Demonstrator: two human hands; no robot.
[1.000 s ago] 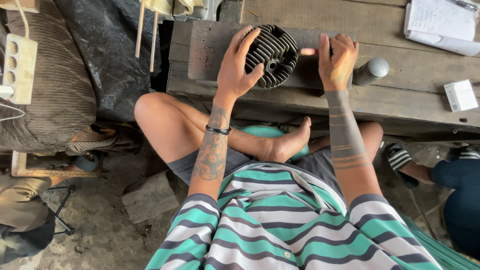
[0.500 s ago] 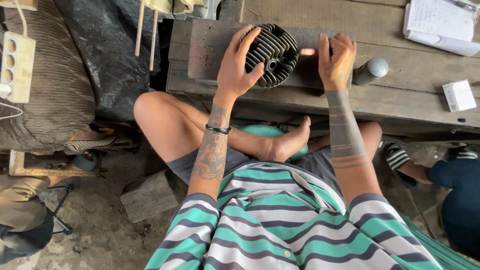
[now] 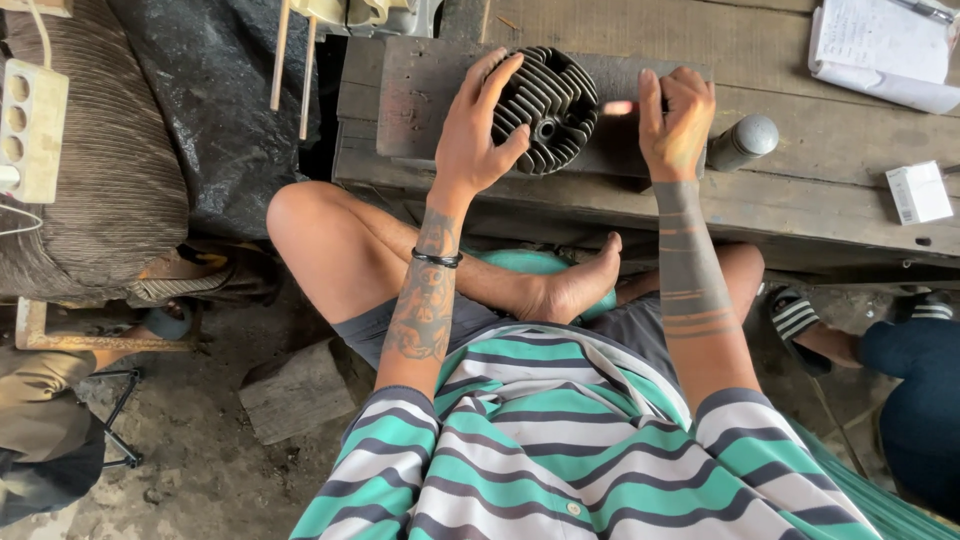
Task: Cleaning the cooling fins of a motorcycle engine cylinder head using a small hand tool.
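On the far left, off the bench, a white power strip [image 3: 30, 128] lies on a ribbed brown cushion [image 3: 95, 190], and a black plastic sheet [image 3: 235, 110] hangs beside the left end of the wooden workbench [image 3: 800, 200]. On a dark flat slab [image 3: 420, 95] set near the bench's left front corner rests a dark finned metal engine part [image 3: 548, 105], round, with a small hole at its centre. The left hand [image 3: 478, 130] grasps this part on its left side, fingers spread over the fins and thumb hooked under the lower rim. The right hand [image 3: 678, 125] sits at the slab's right end, just beside the part, fingers curled and pressed on the slab's edge; it seems to pinch something small and pale there, though the view is too blurred to be sure. Near that hand, further right along the bench's front edge, a grey cylindrical can [image 3: 742, 142] lies on its side. Toward the right end sit a small white box [image 3: 920, 192] and, at the back right corner, a stack of papers [image 3: 880, 50]. The finned part lies close to the front edge above the person's bare crossed legs, so a loosened grip could let it slide off onto a foot; the fin edges could also scrape the fingers.
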